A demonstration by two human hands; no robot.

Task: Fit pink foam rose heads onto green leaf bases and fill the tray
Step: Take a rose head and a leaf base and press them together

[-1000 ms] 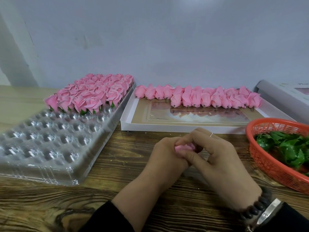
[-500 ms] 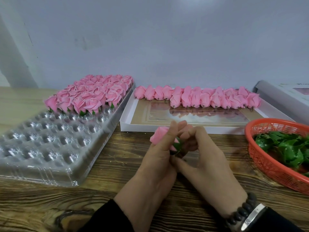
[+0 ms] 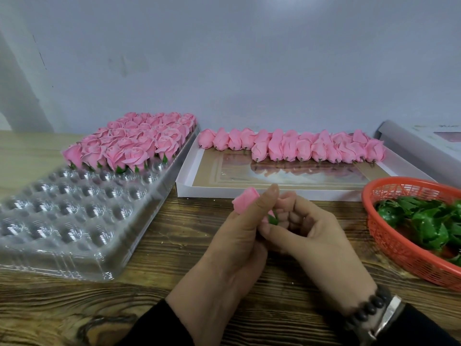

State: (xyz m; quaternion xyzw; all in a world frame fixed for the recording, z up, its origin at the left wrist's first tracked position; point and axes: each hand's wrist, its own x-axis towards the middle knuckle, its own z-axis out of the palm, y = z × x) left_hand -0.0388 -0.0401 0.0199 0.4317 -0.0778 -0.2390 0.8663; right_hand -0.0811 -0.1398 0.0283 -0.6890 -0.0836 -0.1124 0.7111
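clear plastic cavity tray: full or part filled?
Part filled. Pink foam roses occupy only the far rows of the clear plastic cavity tray; the near cavities sit empty.

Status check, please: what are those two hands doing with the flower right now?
Left hand grips pink rose head. Right hand pinches green leaf base beneath it. Nothing in the way.

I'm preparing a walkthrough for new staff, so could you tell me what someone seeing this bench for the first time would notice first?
Probably the block of finished pink roses filling the far end of the clear plastic tray on the left. Next, the row of bare rose heads along the back of the white box. In front, the left hand holds a rose bud against the right hand, beside an orange basket of green leaf bases.
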